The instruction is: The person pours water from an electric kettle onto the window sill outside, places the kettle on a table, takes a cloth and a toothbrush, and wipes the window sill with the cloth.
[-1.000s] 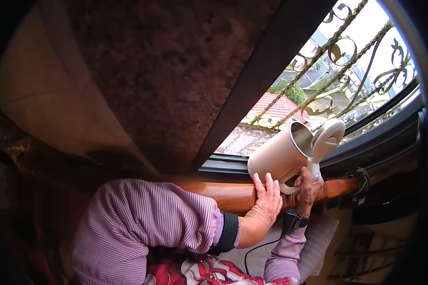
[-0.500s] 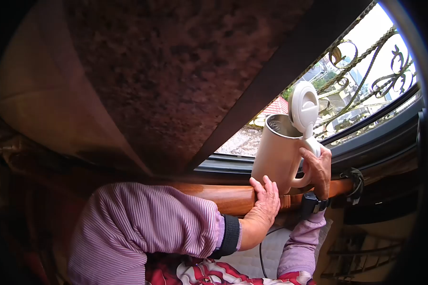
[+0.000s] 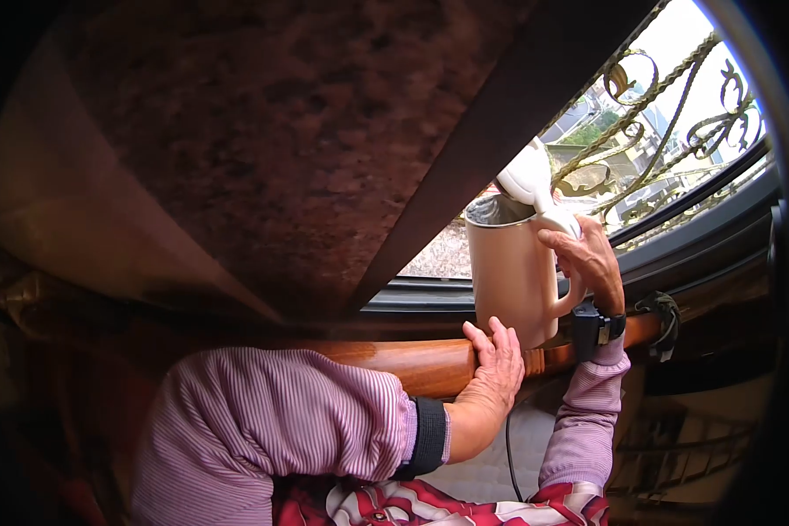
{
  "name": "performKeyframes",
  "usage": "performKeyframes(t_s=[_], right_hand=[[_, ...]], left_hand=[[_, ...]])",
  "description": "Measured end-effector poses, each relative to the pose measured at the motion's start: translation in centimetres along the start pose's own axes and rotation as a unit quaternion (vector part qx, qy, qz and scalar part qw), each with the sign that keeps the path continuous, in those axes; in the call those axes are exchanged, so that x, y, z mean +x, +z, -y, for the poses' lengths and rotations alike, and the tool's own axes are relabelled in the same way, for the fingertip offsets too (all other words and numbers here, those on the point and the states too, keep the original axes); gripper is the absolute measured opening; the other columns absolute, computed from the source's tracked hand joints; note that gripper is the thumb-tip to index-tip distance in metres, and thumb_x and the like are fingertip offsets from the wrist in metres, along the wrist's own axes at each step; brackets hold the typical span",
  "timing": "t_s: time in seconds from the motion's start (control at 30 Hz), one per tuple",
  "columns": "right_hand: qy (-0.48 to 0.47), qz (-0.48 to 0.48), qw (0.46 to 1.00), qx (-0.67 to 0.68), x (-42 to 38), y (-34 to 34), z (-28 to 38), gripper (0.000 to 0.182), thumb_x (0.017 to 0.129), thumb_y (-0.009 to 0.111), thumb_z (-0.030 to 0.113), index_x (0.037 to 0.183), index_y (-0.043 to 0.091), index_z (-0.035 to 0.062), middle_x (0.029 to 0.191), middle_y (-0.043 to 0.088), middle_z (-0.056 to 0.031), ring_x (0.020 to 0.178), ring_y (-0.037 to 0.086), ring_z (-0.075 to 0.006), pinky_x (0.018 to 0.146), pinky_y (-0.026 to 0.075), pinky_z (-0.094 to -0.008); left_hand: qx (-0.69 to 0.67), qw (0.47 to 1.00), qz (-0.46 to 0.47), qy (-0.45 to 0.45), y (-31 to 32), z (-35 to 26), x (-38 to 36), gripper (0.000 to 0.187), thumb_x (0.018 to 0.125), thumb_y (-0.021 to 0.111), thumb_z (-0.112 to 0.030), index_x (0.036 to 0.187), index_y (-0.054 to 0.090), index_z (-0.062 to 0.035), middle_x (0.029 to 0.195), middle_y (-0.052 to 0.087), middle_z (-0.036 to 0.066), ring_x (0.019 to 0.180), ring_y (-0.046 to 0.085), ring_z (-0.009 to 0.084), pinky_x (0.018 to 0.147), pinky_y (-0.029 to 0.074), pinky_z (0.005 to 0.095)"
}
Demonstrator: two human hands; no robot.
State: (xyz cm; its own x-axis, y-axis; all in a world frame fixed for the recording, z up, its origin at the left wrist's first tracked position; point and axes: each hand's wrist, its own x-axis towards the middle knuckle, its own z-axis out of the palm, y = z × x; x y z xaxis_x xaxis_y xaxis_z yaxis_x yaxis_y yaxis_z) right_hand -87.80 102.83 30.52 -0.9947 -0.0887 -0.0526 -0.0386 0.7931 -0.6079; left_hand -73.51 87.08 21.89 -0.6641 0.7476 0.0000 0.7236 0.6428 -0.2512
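A pale beige electric kettle (image 3: pixel 513 272) stands just above the wooden rail, by the window. My right hand (image 3: pixel 590 254) is closed round the top of its handle, with the thumb near the lid hinge. The white lid (image 3: pixel 528 178) is raised, leaving the shiny metal inside (image 3: pixel 497 209) partly in sight. My left hand (image 3: pixel 497 364) lies across the wooden rail (image 3: pixel 412 365), fingers spread, its fingertips right at the kettle's lower wall.
Beyond the kettle is a window with a dark frame (image 3: pixel 675 246) and twisted metal grille bars (image 3: pixel 649 101). A large speckled brown surface (image 3: pixel 280 131) fills the upper left. Dark cloth (image 3: pixel 663 321) is tied round the rail at right.
The kettle has turned more upright in view and its mouth has shifted left. Its lid has swung lower, closer over the mouth. My right hand has moved slightly right; my left stays on the rail.
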Motion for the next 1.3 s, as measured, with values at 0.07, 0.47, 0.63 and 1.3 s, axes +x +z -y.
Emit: performKeyframes(t_s=[0.07, 0.47, 0.63, 1.3], right_hand=[[-0.013, -0.024, 0.999, -0.031, -1.2, 1.3, -0.1, 0.042, 0.074, 0.071, 0.041, 0.081, 0.060, 0.0013, 0.054, 0.050, -0.0022, 0.046, 0.048, -0.0095, 0.042, 0.038, -0.0263], [0.011, -0.077, 0.996, -0.055, -1.1, 1.4, -1.8, 0.042, 0.076, 0.070, 0.040, 0.087, 0.059, 0.0005, 0.058, 0.049, -0.0008, 0.046, 0.048, -0.0084, 0.042, 0.040, -0.0244], [0.007, -0.110, 0.993, -0.029, -2.8, 0.2, -2.9, 0.039, 0.077, 0.069, 0.037, 0.087, 0.058, 0.0007, 0.059, 0.049, -0.0005, 0.046, 0.047, -0.0077, 0.042, 0.040, -0.0240], [-0.041, -0.201, 0.943, 0.264, -2.8, 0.8, -6.7, 0.027, 0.080, 0.073, 0.019, 0.089, 0.058, -0.0016, 0.066, 0.053, -0.0018, 0.048, 0.049, -0.0069, 0.040, 0.041, -0.0215]], left_hand=[[0.006, 1.000, -0.016, -0.011, 1.6, -1.2, -1.0, 0.051, 0.091, 0.041, -0.023, 0.139, 0.035, -0.0070, 0.139, 0.032, 0.027, 0.120, 0.034, 0.0542, 0.079, 0.033, 0.0779], [0.004, 0.999, -0.039, -0.009, 5.4, -1.6, -1.5, 0.052, 0.091, 0.041, -0.023, 0.141, 0.033, -0.0085, 0.140, 0.031, 0.027, 0.119, 0.034, 0.0549, 0.078, 0.033, 0.0781], [0.020, 0.999, -0.031, -0.029, 5.0, -3.4, -1.6, 0.052, 0.091, 0.042, -0.022, 0.141, 0.033, -0.0090, 0.140, 0.032, 0.026, 0.119, 0.035, 0.0545, 0.077, 0.034, 0.0775], [-0.015, 0.998, -0.063, 0.014, 7.6, -0.6, 0.7, 0.049, 0.091, 0.039, -0.021, 0.138, 0.037, -0.0077, 0.138, 0.033, 0.029, 0.118, 0.034, 0.0561, 0.076, 0.031, 0.0795]])
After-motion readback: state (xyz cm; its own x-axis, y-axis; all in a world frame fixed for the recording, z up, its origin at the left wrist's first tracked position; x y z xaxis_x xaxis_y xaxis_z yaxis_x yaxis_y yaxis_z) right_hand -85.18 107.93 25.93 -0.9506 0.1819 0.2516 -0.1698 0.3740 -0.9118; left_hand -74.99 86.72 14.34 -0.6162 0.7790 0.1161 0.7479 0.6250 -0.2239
